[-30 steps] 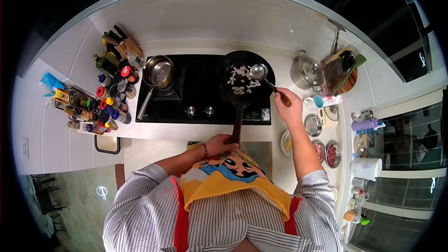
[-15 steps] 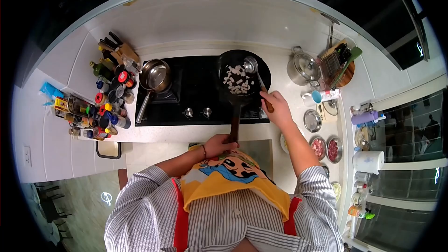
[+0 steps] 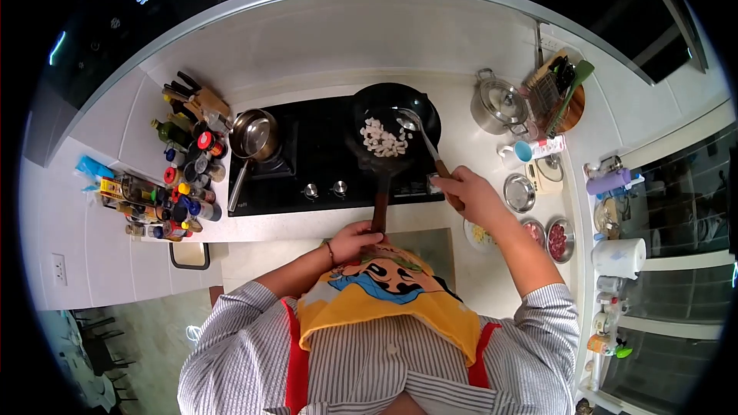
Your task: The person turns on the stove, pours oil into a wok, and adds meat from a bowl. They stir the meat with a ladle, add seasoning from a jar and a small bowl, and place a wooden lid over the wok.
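Note:
My left hand (image 3: 356,243) is wrapped round the wooden handle of a black wok (image 3: 427,111) on the right part of the black stove. Pale chopped pieces (image 3: 382,141) lie in a heap at the left of the wok's bottom. In my right hand (image 3: 471,196) is the wooden handle of a metal ladle (image 3: 430,150). The ladle's bowl dips into the wok at the right of the pieces, tilted.
A steel saucepan (image 3: 254,136) stands on the left of the stove (image 3: 307,154). Seasoning bottles (image 3: 181,184) and a knife block (image 3: 207,101) crowd the left. A lidded pot (image 3: 500,105), blue-rimmed mug (image 3: 521,153) and meat bowls (image 3: 560,240) line the right.
My right hand has moved right and down with the ladle. The pale pieces have gathered toward the wok's left side. The whole view has shifted slightly.

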Available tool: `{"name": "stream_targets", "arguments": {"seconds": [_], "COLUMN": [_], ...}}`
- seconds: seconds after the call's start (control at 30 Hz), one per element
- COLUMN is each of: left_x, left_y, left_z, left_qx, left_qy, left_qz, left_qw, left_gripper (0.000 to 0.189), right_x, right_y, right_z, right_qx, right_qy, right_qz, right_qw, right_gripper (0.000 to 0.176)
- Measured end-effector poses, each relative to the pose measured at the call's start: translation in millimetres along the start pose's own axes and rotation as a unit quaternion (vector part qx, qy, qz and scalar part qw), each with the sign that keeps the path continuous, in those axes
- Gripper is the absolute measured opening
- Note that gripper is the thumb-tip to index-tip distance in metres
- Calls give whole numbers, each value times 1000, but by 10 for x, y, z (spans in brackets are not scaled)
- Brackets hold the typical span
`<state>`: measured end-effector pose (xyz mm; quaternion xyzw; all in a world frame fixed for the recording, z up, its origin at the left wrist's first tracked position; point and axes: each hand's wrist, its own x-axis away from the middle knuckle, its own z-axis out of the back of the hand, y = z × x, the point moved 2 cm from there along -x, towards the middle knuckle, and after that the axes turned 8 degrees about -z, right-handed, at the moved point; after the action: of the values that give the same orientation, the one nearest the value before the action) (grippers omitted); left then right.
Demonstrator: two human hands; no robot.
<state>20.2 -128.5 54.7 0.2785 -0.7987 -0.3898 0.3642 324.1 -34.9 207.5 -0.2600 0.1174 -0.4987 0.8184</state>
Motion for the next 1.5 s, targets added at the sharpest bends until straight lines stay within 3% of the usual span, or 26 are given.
{"name": "stream_targets", "arguments": {"seconds": [0.07, 0.2, 0.23, 0.33, 0.4, 0.47, 0.53, 0.6, 0.67, 0.77, 0.87, 0.93, 1.0, 1.07, 1.2, 1.27, 1.37, 1.47, 1.5], "left_x": [17, 54, 59, 45, 33, -22, -90, -145, -161, -218, -237, -272, -343, -406, -454, -460, -452, -451, -467], "left_y": [24, 166, 134, 45, 79, 30, 2, -15, -43, -61, -48, 25, -27, -106, 24, 218, 397, 448, 475], "left_z": [-122, -287, -320, -441, -614, -699, -728, -739, -759, -804, -883, -910, -772, -482, -611, -796, -1001, -1021, -1065], "left_qx": [121, 42, 40, 36, 24, -4, -32, -80, -93, -134, -140, -216, -256, -327, -163, -153, -296, -316, -388], "left_qy": [51, 116, 136, 194, 245, 262, 279, 286, 285, 287, 309, 304, 294, 272, 382, 373, 397, 386, 384], "left_qz": [-15, 27, 16, -11, -32, -51, -71, -79, -85, -105, -107, -87, -123, -84, -72, -82, -88, -111, -140], "left_qw": [991, 992, 990, 980, 969, 964, 957, 952, 950, 942, 935, 924, 913, 901, 907, 912, 864, 860, 826], "left_gripper": [45, 54, 58, 72, 79, 79, 80, 80, 78, 71, 57, 39, 25, 34, 53, 55, 54, 52, 52], "right_x": [141, 344, 389, 524, 590, 722, 706, 670, 684, 666, 498, 363, 360, 452, 504, 469, 457, 472, 496], "right_y": [99, 407, 478, 537, 493, 306, 379, 425, 435, 401, 386, 496, 511, 398, 185, 155, 173, 230, 225], "right_z": [-71, -371, -424, -540, -620, -503, -523, -431, -279, -243, -379, -656, -757, -805, -905, -958, -1018, -996, -955], "right_qx": [-10, -26, -42, -178, -173, -244, -262, -287, -290, -195, -131, -145, -138, -121, -70, -69, -91, -106, -103], "right_qy": [13, 41, 30, 69, 94, 179, 187, 176, 168, 66, 22, 49, 97, 125, 170, 220, 229, 171, 167], "right_qz": [7, 50, 55, 45, 58, 64, 73, 22, 43, 77, 47, 65, 134, 146, 153, 147, 143, 118, 119], "right_qw": [1000, 998, 997, 981, 979, 951, 944, 941, 941, 976, 990, 986, 976, 974, 971, 962, 959, 973, 973], "right_gripper": [51, 42, 30, 24, 21, 23, 26, 29, 29, 28, 26, 21, 18, 17, 19, 14, 15, 24, 25]}}
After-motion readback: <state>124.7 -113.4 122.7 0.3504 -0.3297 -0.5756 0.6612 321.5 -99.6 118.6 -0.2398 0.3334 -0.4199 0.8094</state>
